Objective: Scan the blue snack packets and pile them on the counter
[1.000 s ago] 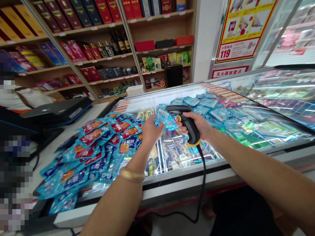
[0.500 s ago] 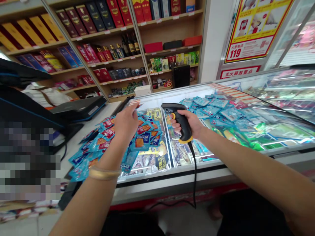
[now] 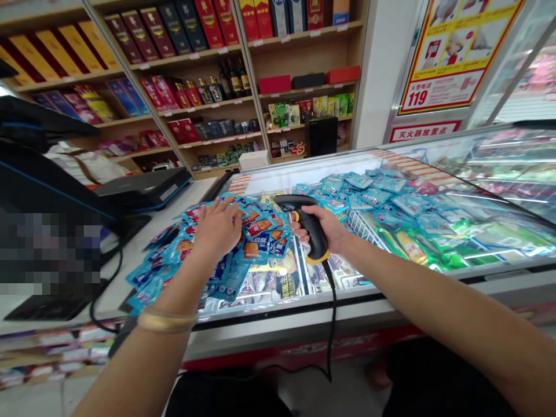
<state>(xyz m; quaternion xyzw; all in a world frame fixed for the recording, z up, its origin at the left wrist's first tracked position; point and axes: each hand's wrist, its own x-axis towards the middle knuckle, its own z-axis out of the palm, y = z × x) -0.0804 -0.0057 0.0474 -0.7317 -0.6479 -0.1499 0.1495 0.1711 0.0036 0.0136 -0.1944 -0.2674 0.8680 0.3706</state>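
My right hand (image 3: pixel 324 229) is wrapped round the grip of a black and yellow barcode scanner (image 3: pixel 313 231), whose head points left over the glass top. Its cable hangs down past the front edge. My left hand (image 3: pixel 217 227) lies flat, fingers stretched, on a heap of blue snack packets (image 3: pixel 256 246) with red and navy labels. No packet is visibly gripped by it. A second heap of light-blue packets (image 3: pixel 369 191) lies further right on the glass, beyond the scanner.
Beneath the packets is a glass-topped freezer (image 3: pixel 278 317) with goods inside. At left stand a black monitor (image 3: pixel 47 202) and a flat black device (image 3: pixel 143 188) on the counter. Shelves of boxes and bottles (image 3: pixel 208 92) line the back. A fire-safety poster (image 3: pixel 456 63) hangs at right.
My left hand has come down from above onto the packet heap. My right hand has shifted the scanner slightly left and down, nearer that heap.
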